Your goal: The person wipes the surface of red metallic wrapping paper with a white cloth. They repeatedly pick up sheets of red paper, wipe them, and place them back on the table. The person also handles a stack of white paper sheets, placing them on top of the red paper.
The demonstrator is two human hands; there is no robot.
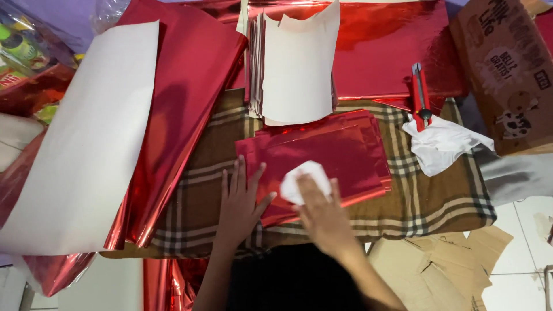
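Observation:
A small stack of cut red foil sheets [340, 152] lies on a brown plaid cloth [426, 198]. My left hand [239, 204] rests flat, fingers spread, on the stack's near left corner and on the cloth. My right hand [322, 216] presses a crumpled white cloth wad [302, 178] onto the top foil sheet. Behind the foil stack stands a pile of white-backed sheets [296, 66].
A large red foil sheet [190, 92] with its white back [86, 144] turned up covers the left side. A red box cutter [420, 95] and a white rag [443, 144] lie at the right, beside a cardboard box [507, 69]. Cardboard scraps [443, 262] sit on the floor.

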